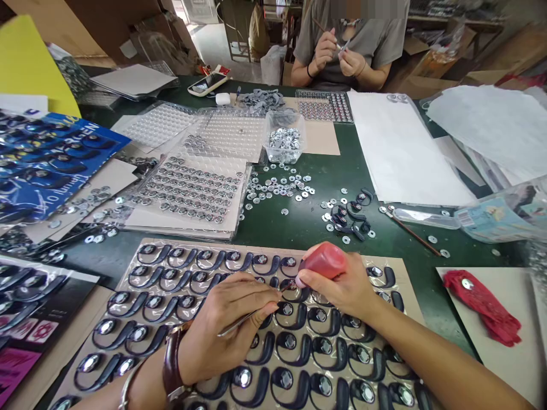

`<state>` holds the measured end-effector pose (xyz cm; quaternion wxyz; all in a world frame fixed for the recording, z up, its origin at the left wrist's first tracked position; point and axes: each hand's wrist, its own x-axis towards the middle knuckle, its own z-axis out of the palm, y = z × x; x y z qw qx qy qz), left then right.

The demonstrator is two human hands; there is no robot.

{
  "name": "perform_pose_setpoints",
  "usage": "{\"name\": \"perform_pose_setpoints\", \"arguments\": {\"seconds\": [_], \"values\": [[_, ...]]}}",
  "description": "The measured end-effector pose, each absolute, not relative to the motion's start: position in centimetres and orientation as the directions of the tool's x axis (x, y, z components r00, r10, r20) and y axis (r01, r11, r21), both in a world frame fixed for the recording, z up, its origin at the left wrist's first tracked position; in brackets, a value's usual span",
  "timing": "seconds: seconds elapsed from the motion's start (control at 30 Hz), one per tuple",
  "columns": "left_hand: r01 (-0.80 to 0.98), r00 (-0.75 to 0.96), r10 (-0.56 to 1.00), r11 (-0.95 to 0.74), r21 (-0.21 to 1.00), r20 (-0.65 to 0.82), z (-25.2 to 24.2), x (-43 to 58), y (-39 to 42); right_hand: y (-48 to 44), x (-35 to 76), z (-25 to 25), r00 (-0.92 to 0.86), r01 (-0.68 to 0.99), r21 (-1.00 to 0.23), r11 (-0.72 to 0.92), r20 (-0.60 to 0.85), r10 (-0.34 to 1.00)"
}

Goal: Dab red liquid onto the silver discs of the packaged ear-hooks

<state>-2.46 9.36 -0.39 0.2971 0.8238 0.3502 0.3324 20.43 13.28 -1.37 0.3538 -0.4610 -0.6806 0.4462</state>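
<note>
My right hand [342, 285] is wrapped round a small red squeeze bottle [325, 259], tipped with its nozzle end down and to the left over the board. Close beside it, my left hand [235, 313] pinches a thin metal stick-like tool [241, 322], its tip pointing at a part near the bottle. Below both hands lies a brown cardboard sheet [410, 279] under clear plastic. Rows of black hook-shaped pieces [290, 341], each with a shiny round silver disc, cover it. The hands hide some pieces in the middle.
Loose silver washers [277, 188] lie beyond the board, near a clear tub [285, 139] of them. Plastic trays [188, 193] of discs stand at left. Black hooks [350, 216], white paper [405, 148] and a red cloth [482, 307] are at right. A co-worker's hands [337, 54] work opposite.
</note>
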Motion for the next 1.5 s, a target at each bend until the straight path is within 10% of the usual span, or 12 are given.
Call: {"name": "perform_pose_setpoints", "arguments": {"seconds": [0.2, 0.8, 1.5], "values": [[0.410, 0.567, 0.732, -0.649, 0.641, 0.378, -0.5, -2.6, 8.6, 14.1, 23.5, 1.6, -0.504, 0.273, -0.960, 0.057, -0.092, 0.859], [0.457, 0.749, 0.512, -0.859, 0.233, 0.419, 0.2, -2.3, 4.8, 10.0, 19.2, -2.6, -0.252, 0.312, -0.851, 0.422, 0.354, 0.900], [0.472, 0.738, 0.539, -0.843, 0.259, 0.407, 0.0, -2.4, 4.5, 9.9, 19.6, -2.4, -0.194, 0.395, -0.814, 0.426, 0.379, 0.905]]}}
